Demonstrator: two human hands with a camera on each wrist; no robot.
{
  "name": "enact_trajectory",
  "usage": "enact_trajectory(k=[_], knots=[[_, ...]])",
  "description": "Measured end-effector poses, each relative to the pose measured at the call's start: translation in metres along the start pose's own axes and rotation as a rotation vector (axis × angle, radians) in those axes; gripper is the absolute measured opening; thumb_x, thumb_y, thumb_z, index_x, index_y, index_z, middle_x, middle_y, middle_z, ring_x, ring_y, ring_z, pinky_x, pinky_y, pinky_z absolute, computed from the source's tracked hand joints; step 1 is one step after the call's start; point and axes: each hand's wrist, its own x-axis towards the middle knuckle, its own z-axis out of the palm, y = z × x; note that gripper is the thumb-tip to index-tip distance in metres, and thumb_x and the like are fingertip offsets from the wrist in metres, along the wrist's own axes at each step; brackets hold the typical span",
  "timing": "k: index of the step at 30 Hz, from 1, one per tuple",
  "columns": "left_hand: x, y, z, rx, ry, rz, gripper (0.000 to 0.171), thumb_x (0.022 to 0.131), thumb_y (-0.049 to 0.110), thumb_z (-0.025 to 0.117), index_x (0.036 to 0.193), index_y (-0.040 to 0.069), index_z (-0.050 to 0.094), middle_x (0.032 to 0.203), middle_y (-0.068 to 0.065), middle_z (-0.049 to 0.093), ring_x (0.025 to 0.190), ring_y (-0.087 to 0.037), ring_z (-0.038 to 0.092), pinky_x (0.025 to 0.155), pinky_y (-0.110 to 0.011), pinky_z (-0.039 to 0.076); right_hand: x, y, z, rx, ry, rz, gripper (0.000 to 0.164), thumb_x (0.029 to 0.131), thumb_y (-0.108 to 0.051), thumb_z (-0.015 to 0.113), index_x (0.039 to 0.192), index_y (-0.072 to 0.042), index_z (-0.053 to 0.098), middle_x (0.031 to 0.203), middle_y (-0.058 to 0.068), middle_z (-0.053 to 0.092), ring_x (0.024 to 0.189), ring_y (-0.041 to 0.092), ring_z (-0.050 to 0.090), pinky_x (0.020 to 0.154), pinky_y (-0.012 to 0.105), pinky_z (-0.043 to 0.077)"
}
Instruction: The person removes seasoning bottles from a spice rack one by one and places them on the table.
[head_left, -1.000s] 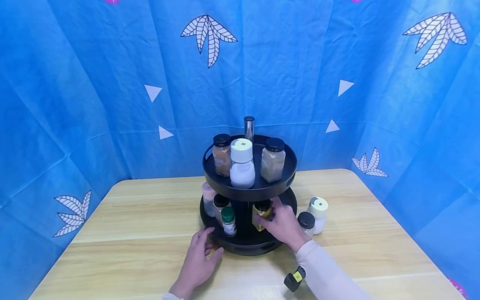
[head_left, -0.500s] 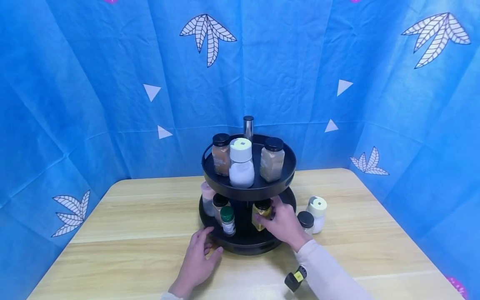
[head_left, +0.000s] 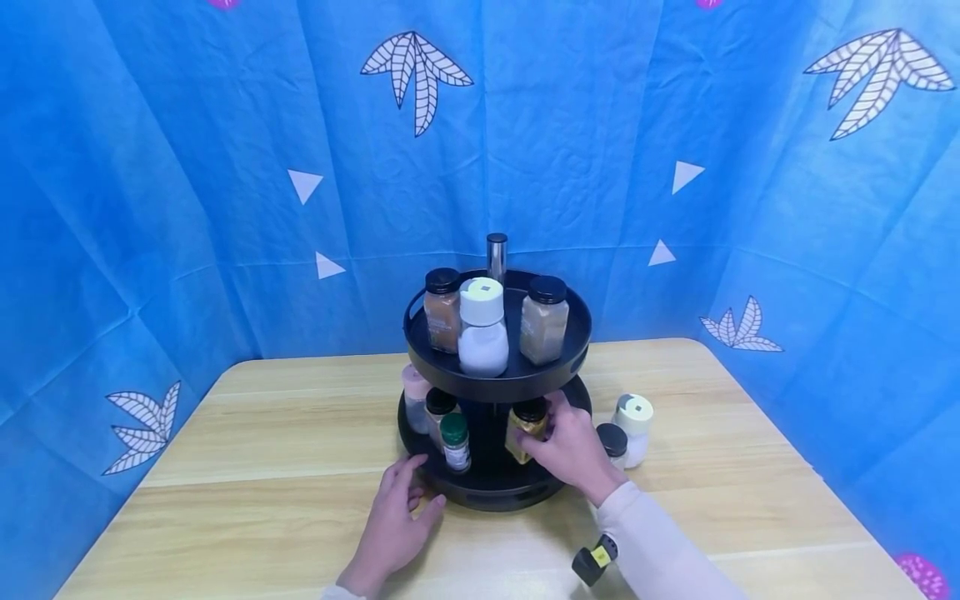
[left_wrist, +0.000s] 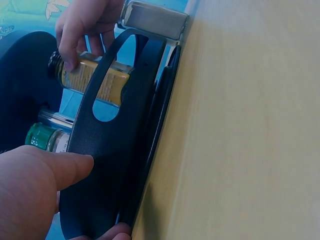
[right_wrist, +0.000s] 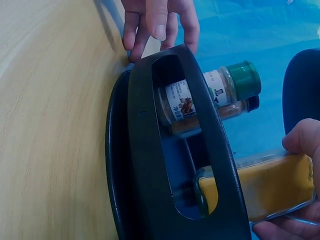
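Observation:
My right hand [head_left: 573, 446] grips a square glass spice jar [head_left: 527, 429] with yellow contents and a black lid. It is inside the lower tier of a black two-tier turntable [head_left: 495, 500], near the right side. Through the wall slot in the right wrist view, the base of the spice jar [right_wrist: 270, 187] shows low in the tray; whether it touches the floor is unclear. My left hand [head_left: 393, 521] lies at the front left of the lower rim, fingers loosely extended, thumb [left_wrist: 75, 167] by the wall. A green-capped shaker [head_left: 456, 442] stands inside, nearby.
Behind the green-capped shaker are a black-lidded jar [head_left: 438, 412] and a pink-capped bottle [head_left: 415, 396]. The upper tier [head_left: 517, 387] bears three containers. Right of the turntable, on the wooden table [head_left: 300, 425], stand a white-capped bottle [head_left: 635, 425] and a black-lidded jar [head_left: 612, 442].
The yellow spice jar has shifted slightly to the right and tilted a little, with my right hand moving along. My left hand has stayed in place.

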Motion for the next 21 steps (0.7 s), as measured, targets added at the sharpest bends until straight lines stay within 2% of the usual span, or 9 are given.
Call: enact_trajectory(k=[7,17,21], knots=[[-0.0012,-0.0007,-0.0016,-0.001,0.004,0.023,0.061,0.084,0.014,0.07,0.137,0.006,0.042,0.137,-0.026,0.038,0.103,-0.032,0.059,0.089,-0.041,0.055,-0.0013,-0.001,-0.0013,-0.007,0.015,0.005,0.05,0.067,-0.024,0.08,0.103,-0.007,0.051,0.075,0.001,0.063,0.06,0.01,0.054,0.05,0.026,0.049],[-0.0017,0.0001,-0.0021,0.004,-0.007,0.0,0.061,0.084,0.015,0.07,0.138,0.007,0.041,0.138,-0.024,0.037,0.104,-0.031,0.059,0.089,-0.04,0.054,-0.0013,-0.0025,-0.0048,-0.018,0.026,0.014,0.049,0.067,-0.023,0.077,0.104,-0.01,0.049,0.077,0.004,0.065,0.062,0.012,0.056,0.053,0.029,0.05],[-0.0024,-0.0004,-0.0027,-0.003,-0.002,0.034,0.061,0.084,0.015,0.07,0.137,0.006,0.042,0.137,-0.025,0.038,0.102,-0.032,0.059,0.088,-0.04,0.055,-0.0011,-0.0048,-0.0075,-0.019,0.024,0.024,0.048,0.067,-0.023,0.077,0.103,-0.01,0.049,0.076,0.004,0.065,0.062,0.013,0.056,0.053,0.029,0.05]])
